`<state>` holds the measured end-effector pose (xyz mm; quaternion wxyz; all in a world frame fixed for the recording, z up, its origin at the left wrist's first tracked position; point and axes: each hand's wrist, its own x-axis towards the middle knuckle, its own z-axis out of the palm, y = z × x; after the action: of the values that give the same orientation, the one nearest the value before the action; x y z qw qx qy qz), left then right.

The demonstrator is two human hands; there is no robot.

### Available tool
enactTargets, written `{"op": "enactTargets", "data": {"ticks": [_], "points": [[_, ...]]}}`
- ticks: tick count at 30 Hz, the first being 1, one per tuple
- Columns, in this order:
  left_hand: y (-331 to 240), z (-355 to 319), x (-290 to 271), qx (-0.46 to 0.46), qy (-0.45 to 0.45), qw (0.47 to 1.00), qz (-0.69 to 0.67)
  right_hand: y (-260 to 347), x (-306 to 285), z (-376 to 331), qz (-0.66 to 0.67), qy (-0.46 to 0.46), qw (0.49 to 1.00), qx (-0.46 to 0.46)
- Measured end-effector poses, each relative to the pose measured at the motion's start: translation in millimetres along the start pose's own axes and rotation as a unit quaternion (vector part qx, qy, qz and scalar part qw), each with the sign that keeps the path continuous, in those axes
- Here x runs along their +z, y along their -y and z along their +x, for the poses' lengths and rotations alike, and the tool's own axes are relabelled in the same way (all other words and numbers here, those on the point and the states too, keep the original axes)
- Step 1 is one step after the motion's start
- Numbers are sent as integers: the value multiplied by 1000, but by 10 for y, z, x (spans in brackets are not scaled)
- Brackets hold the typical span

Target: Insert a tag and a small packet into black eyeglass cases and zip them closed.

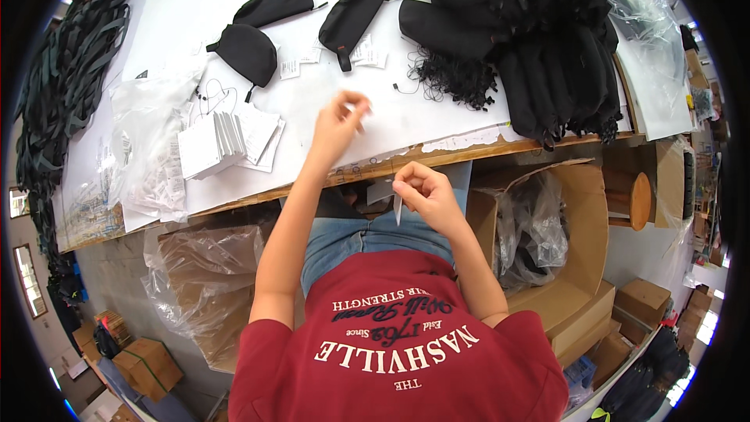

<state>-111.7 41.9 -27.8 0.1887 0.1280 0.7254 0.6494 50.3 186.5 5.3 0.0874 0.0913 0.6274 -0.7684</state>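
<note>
My right hand (pixel 428 197) is closed in a pinch on a small white tag (pixel 398 209), seen nearly edge-on in front of the table edge. Over the tabletop, my left hand (pixel 341 123) has its fingers curled together; what they hold, if anything, is too small to make out. Beyond it lie three black zip pouches: one (pixel 273 5) at the back, another (pixel 351 22) pointing toward me, and a rounded one (pixel 247 55) on the left. Small white labels (pixel 367 53) lie beside them. A fanned stack of white cards (pixel 212 144) sits left of my left arm.
Black pouches (pixel 547 62) are heaped on the right, beside tangled black cords (pixel 457 78). A plastic bag (pixel 152 137) and dark straps (pixel 74 86) cover the left side. Below the white-covered table (pixel 437 121) stand an open cardboard box (pixel 586 234) and a plastic-lined carton (pixel 211 266).
</note>
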Motion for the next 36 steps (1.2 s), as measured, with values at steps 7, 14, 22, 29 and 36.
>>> {"op": "enactTargets", "data": {"ticks": [7, 14, 22, 29, 36], "points": [[168, 648, -144, 54, -194, 937, 285, 35, 0, -78, 51, -27, 998, 7], [-330, -271, 141, 102, -72, 982, 143, -1, 15, 38, 11, -146, 987, -61], [-443, -871, -14, -86, 26, 995, -52, 102, 236, 129, -230, -152, 950, -145], [-399, -921, -49, -72, 36, 996, 22, 45, 281, 83, -311, -143, 918, -200], [-446, -1000, 59, 48, -18, 997, 49, 27, 280, 56, -262, -135, 946, -138]]}}
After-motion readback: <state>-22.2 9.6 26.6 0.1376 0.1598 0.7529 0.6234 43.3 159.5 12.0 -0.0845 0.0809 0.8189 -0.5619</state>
